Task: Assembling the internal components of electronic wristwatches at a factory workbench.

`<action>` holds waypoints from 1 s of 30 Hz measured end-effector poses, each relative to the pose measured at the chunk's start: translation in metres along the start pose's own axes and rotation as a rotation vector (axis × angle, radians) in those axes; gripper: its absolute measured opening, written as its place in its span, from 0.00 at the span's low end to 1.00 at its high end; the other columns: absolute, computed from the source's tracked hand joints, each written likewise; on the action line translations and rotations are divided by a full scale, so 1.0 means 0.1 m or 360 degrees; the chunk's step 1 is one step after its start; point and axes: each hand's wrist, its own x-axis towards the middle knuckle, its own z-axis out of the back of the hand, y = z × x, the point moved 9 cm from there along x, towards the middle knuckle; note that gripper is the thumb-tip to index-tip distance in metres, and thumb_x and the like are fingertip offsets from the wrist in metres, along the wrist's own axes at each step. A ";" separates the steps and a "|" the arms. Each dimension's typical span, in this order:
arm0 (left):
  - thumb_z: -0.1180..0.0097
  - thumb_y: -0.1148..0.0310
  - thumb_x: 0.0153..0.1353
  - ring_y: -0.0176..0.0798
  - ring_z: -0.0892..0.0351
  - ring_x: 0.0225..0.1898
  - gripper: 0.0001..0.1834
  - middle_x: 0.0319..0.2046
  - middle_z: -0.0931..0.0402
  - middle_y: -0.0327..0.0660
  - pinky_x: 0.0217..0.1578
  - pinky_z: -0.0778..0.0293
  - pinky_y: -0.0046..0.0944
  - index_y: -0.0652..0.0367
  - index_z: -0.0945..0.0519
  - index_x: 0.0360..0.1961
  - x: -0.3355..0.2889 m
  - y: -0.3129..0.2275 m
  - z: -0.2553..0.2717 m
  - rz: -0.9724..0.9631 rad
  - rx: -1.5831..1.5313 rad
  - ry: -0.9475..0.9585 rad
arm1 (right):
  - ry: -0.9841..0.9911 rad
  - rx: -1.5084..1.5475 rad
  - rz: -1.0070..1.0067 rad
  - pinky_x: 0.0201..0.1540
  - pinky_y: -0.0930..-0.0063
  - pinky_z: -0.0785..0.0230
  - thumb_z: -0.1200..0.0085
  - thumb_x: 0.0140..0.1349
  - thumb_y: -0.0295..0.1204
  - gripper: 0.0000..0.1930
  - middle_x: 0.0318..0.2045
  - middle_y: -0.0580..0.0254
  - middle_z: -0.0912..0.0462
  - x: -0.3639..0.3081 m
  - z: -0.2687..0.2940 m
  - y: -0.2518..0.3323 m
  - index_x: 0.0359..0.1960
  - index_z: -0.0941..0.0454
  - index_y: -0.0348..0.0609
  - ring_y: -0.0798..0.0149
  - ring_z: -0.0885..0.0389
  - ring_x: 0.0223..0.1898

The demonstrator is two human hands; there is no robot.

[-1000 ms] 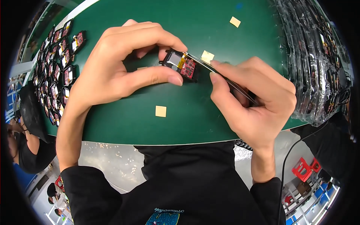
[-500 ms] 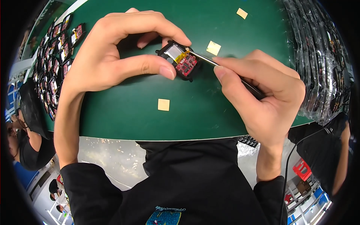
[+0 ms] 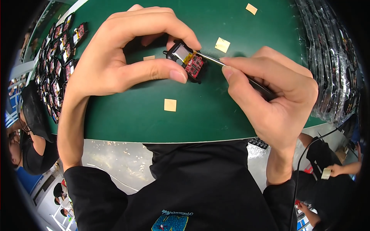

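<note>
Between the thumb and fingers of my left hand (image 3: 127,57) is a small black device housing (image 3: 180,43), held just over the green table. Its open face shows a silver battery-like block, yellow tape and a red circuit board (image 3: 195,66). My right hand (image 3: 275,90) grips a pair of tweezers (image 3: 250,82) like a pen; whether the tool has one or two prongs is hard to make out. Its thin metal tip touches or nearly touches the yellow tape at the housing's upper right edge, close to my left index fingertip.
Several open device housings (image 3: 58,73) are spread along the table's left side. Stacked clear plastic trays (image 3: 323,65) line the right side. Small yellow paper squares (image 3: 170,105) lie on the green table (image 3: 127,123). Other people sit at both sides, one hand (image 3: 339,170) holding a pale object.
Both my hands and the housing sit slightly further right in view. The tool tip stays at the tape. At right, another person's hand with a pale object has come into view.
</note>
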 end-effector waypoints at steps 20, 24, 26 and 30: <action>0.15 0.51 0.48 0.34 0.27 0.36 0.32 0.39 0.12 0.37 0.41 0.38 0.37 0.60 0.08 0.50 0.01 -0.02 -0.01 -0.0095 -0.0037 -0.0015 | -0.0038 -0.0023 0.0045 0.25 0.81 0.41 0.29 0.57 0.12 0.09 0.22 0.66 0.18 -0.01 -0.01 0.02 0.40 0.06 0.32 0.78 0.26 0.21; 0.15 0.51 0.48 0.34 0.27 0.35 0.32 0.39 0.12 0.36 0.41 0.38 0.37 0.60 0.08 0.50 0.01 -0.01 -0.01 -0.0088 -0.0070 -0.0038 | -0.0048 -0.0006 0.0012 0.25 0.81 0.42 0.29 0.58 0.13 0.09 0.22 0.66 0.18 -0.02 0.00 0.02 0.40 0.06 0.32 0.78 0.26 0.21; 0.15 0.51 0.49 0.34 0.27 0.35 0.31 0.39 0.12 0.36 0.41 0.38 0.38 0.60 0.08 0.50 0.01 0.00 -0.01 -0.0065 -0.0059 -0.0035 | -0.0034 0.0012 0.0023 0.25 0.81 0.42 0.29 0.59 0.14 0.08 0.21 0.66 0.18 -0.02 -0.01 0.01 0.40 0.06 0.32 0.78 0.27 0.20; 0.16 0.52 0.50 0.35 0.26 0.36 0.30 0.39 0.12 0.37 0.40 0.38 0.38 0.60 0.08 0.50 0.01 -0.02 -0.01 -0.0073 -0.0052 -0.0028 | -0.0005 0.0000 0.0046 0.25 0.81 0.42 0.29 0.59 0.14 0.08 0.21 0.66 0.19 0.00 0.00 0.04 0.40 0.06 0.32 0.78 0.27 0.20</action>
